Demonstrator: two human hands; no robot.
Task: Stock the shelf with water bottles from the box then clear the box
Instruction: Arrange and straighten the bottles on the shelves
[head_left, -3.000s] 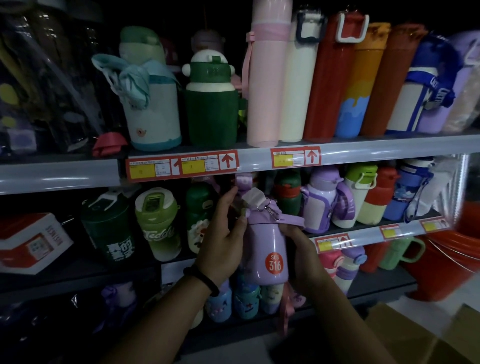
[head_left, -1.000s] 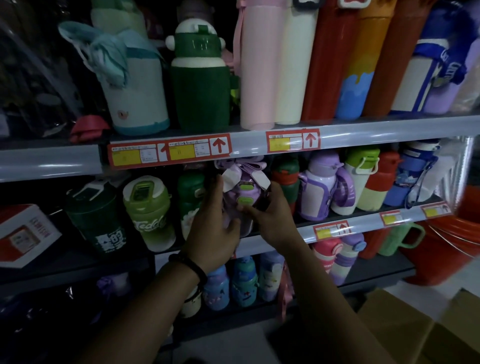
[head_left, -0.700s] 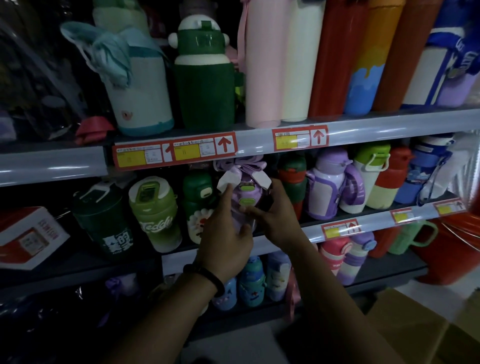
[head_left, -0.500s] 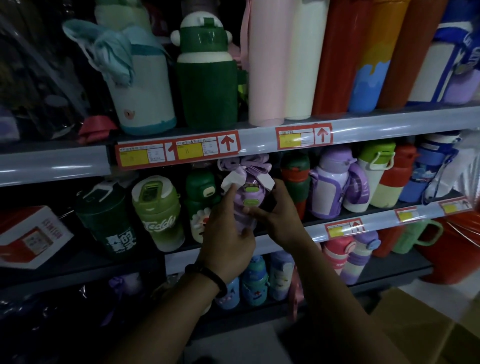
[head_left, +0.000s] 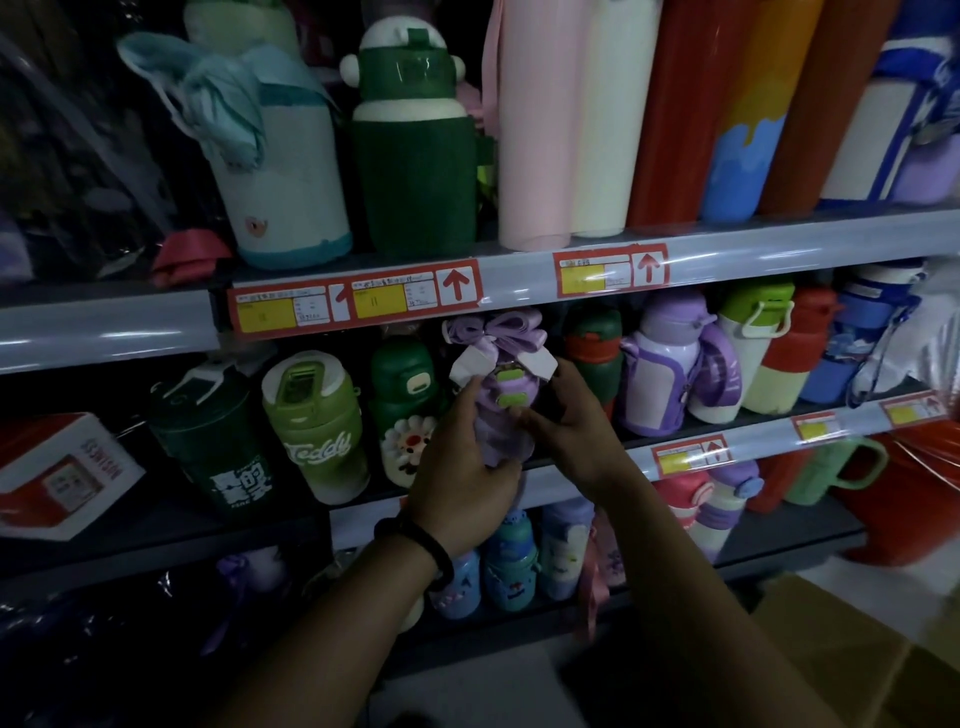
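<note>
Three seconds ago the purple bottle (head_left: 503, 410) was held out in front of the shelves; it now stands upright on the middle shelf (head_left: 779, 431), pushed in among the other bottles, and both hands have followed it in. The left hand (head_left: 462, 467) wraps its fingers around the bottle's left side and lower body, with a dark band (head_left: 415, 545) on the wrist. The right hand (head_left: 576, 431) closes on the right side, its fingers reaching across toward the green clasp on the lid. So both hands grip the bottle, one from each flank. The folded purple strap sits bunched on top, at 12 o'clock from the hands, just under the upper shelf's price tags (head_left: 358, 301). At 9 o'clock from the bottle stands a dark green bottle with a flower (head_left: 405, 415); at 3 o'clock a green bottle with a red band (head_left: 595, 353). The light is dim, so whether the bottle's base rests fully on the shelf is hard to tell. A cardboard box (head_left: 852, 649) shows at 5 o'clock, on the floor.
</note>
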